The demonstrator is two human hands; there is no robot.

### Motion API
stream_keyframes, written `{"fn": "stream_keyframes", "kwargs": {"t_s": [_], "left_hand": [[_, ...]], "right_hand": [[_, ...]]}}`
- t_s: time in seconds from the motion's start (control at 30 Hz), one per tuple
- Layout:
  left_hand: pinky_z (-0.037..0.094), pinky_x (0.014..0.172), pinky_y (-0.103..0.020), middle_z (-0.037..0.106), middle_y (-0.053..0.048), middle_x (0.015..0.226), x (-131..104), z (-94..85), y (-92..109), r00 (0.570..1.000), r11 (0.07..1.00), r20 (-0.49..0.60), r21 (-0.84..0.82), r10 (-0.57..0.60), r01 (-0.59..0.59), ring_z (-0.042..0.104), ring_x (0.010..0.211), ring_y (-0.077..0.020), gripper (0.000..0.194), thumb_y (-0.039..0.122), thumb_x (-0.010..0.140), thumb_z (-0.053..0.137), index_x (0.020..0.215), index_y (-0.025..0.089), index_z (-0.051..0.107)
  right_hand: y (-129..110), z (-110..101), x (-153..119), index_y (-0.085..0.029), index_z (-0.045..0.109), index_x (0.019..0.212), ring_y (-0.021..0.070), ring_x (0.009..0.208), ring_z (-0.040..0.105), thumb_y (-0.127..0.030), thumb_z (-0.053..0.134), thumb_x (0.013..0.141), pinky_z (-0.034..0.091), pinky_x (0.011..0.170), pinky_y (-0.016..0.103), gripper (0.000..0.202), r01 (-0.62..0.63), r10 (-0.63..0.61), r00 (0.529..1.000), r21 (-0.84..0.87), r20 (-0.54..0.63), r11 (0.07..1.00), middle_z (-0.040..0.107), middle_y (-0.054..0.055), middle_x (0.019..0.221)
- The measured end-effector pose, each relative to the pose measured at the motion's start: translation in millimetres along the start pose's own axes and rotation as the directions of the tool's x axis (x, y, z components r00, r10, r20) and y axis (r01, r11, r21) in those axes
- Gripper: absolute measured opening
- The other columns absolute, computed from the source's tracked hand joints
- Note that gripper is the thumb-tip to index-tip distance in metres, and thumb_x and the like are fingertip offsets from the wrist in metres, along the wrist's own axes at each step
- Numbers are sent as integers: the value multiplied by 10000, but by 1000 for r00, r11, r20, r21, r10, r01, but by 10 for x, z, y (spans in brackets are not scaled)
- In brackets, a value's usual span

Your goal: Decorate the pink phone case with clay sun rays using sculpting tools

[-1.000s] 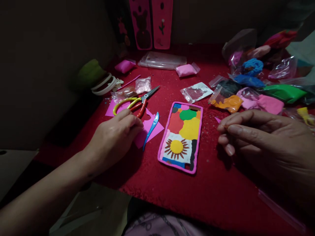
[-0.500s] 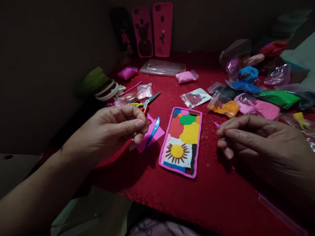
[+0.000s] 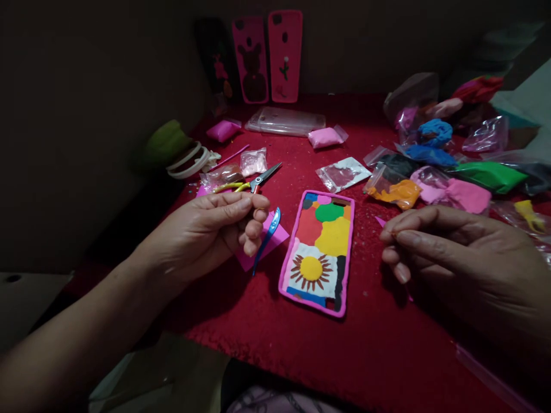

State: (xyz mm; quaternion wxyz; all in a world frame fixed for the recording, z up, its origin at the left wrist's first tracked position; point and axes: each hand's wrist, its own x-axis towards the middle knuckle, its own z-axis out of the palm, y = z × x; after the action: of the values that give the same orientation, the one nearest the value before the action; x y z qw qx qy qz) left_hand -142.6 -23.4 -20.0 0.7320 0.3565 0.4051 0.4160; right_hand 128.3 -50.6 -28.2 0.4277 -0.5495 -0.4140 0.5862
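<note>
Far left of a phone case [image 3: 317,253] on a red cloth [image 3: 379,350] are a blurred green object [image 3: 167,140] and two white rings [image 3: 189,163]. Left of the case and raised above the cloth is the person's left hand [image 3: 210,226], fingers curled in and thumb pressed along them; the grip is narrow, but whether anything is inside cannot be told. Beyond this hand, up and left of the case, are a hot-pink packet [image 3: 224,131], a packet of brown clay [image 3: 228,174] and a pale pink packet [image 3: 253,162]. Nearer the case on that side, scissors [image 3: 266,175] point their blades away to the right, their handles partly hidden by the hand. Just left of the case, a blue knife-shaped tool [image 3: 269,234] lies across a pink sheet [image 3: 278,238]. Well beyond the case, three decorated covers [image 3: 251,60] stand upright, with a clear plastic case [image 3: 286,121] lying in front of them.

The phone case itself lies flat between the hands, untouched. It has a pink edge, patches of many colours and a yellow-and-brown flower [image 3: 310,268] near its close end.

Up and right of the case are a light pink packet [image 3: 325,137], a white packet [image 3: 348,174] and orange clay in a bag [image 3: 398,194], then a heap of bagged clay with a green bag [image 3: 488,175]. Right of the case, the right hand [image 3: 458,246] pinches a tiny brown bit [image 3: 394,234] between thumb and forefinger, well apart from the case
</note>
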Motion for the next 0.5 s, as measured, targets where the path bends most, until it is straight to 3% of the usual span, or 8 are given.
{"fn": "stream_keyframes", "kwargs": {"t_s": [0.2,0.5], "left_hand": [[585,522,-179,673,-27,712,-3,23,20,1000,1000,2,-30,6,-6,644,558,-103,135,48,771,638,892,85,685],[454,309,-98,686,-18,600,-12,-19,38,999,999,19,-11,-48,49,576,363,-73,56,97,714,726,742,95,677]], "right_hand": [[16,-60,23,-197,650,767,155,465,590,-330,765,699,480,369,240,189,-8,8,1000,13,15,1000,666,46,648],[9,-72,10,-191,648,785,163,468,607,-343,762,699,482,373,230,209,-17,18,1000,-11,12,1000,668,49,641]]}}
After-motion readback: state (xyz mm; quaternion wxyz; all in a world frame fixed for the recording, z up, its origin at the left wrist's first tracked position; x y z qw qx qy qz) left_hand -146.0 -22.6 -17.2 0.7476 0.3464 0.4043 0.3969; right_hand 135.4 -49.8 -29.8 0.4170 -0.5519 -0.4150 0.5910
